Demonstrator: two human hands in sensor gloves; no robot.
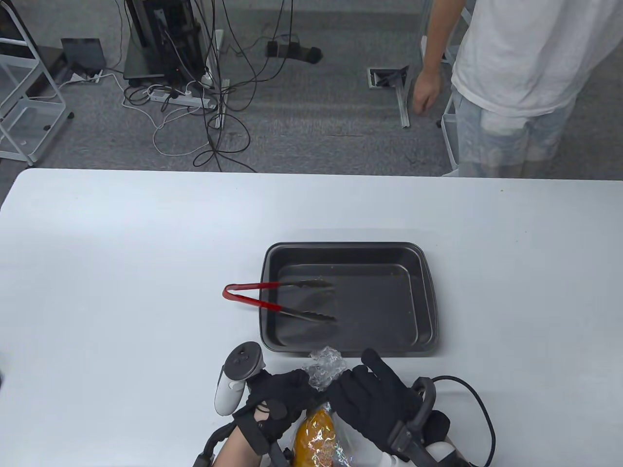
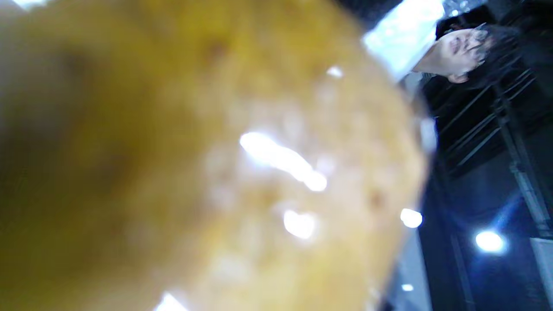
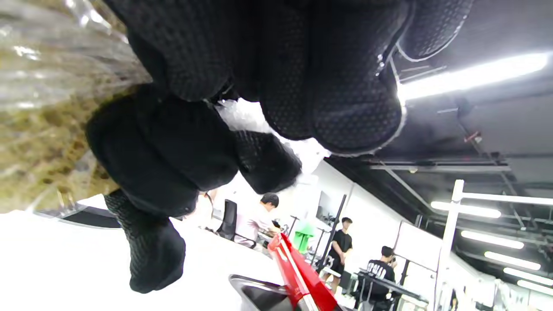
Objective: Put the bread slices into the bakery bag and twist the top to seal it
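A clear bakery bag [image 1: 327,370] with golden bread [image 1: 315,438] inside stands at the table's front edge, its crumpled top bunched upward. My left hand [image 1: 282,396] grips the bag's neck from the left. My right hand [image 1: 372,391] grips the same neck from the right, fingers curled round the plastic. In the left wrist view the bread [image 2: 207,164] fills the frame, blurred. The right wrist view shows gloved fingers [image 3: 181,151] of both hands closed on the crinkled plastic [image 3: 39,73].
A dark baking tray [image 1: 428,301] lies just behind the bag, with red-handled tongs [image 1: 272,297] resting across its left rim. A person in a white shirt [image 1: 516,58] stands beyond the table's far right edge. Cables and racks [image 1: 29,82] cover the floor.
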